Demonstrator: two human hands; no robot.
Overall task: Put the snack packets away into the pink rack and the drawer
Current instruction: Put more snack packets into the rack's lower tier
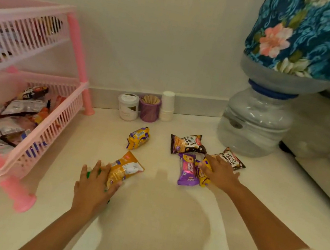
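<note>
The pink rack stands at the left, and its lower tier holds several packets. My left hand lies over a green packet and the near end of an orange snack packet on the counter. My right hand rests on a small yellow packet, beside a purple biscuit packet. Two salted peanuts packets lie just beyond it. A yellow-and-purple biscuit packet lies alone in the middle. No drawer is in view.
A white jar, a purple holder with sticks and stacked white paper cups stand against the wall. A large water bottle under a floral cover stands at the right on the white counter.
</note>
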